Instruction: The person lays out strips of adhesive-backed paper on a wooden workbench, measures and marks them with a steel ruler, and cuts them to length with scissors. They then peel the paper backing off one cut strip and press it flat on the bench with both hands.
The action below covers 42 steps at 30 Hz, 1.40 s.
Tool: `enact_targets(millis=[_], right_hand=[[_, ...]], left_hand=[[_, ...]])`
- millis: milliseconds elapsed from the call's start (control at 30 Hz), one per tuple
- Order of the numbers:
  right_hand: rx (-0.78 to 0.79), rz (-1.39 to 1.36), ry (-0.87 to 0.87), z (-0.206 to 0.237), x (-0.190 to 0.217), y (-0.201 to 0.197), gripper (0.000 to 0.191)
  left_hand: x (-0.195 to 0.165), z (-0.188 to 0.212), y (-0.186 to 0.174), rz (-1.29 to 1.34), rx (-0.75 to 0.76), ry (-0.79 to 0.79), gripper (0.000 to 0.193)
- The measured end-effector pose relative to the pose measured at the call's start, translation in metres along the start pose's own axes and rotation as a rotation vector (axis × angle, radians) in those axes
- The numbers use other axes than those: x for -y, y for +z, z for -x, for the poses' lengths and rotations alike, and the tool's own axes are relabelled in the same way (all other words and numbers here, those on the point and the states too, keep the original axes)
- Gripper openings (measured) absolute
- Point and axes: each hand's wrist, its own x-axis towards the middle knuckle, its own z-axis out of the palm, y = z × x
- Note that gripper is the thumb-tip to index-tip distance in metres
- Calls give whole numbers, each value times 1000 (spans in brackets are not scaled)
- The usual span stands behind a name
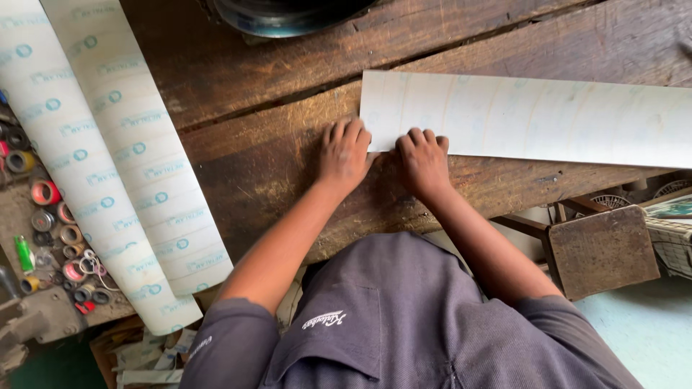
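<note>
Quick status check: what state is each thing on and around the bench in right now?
Pale sheet: lying flat on the wooden bench, unrolled.
Left hand: fingers pressed on the sheet's near corner.
Right hand: fingers curled on the sheet's lower edge.
Two printed rolls: rolled up, side by side.
Thread spools: loosely clustered at the bench's end.
Wooden stool: upright, unoccupied.

A long pale sheet (pixel 533 119) lies flat on the dark wooden workbench (pixel 259 158), slightly angled.

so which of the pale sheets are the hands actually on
The flat sheet lying across the wooden table: the left hand and right hand press its near corner. The two printed rolls at the left lie untouched.
</note>
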Motion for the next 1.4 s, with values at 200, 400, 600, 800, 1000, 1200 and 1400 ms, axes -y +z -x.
enact_targets(millis=[200, 400, 600, 800, 1000, 1200, 1400], right_hand=[[-56, -58, -81, 0, -2, 11, 25], [56, -42, -82, -15, 0, 3, 24], [133, -54, -25, -24, 2, 1, 22], [232, -34, 22, -32, 3, 4, 17], [97, -79, -74, -25, -3, -3, 20], [62, -25, -142, -17, 5, 6, 23], [92, -16, -153, -21, 14, 9, 19]], left_hand=[[12, 13, 12, 14, -93, 108, 9], [17, 15, 20, 2, -101, 151, 5], [14, 4, 32, -45, 140, -27, 12], [7, -28, 44, -308, 253, -40, 17], [23, -9, 8, -79, 151, 142, 9], [34, 14, 3, 4, -68, 211, 10], [34, 19, 13, 16, -112, 218, 13]])
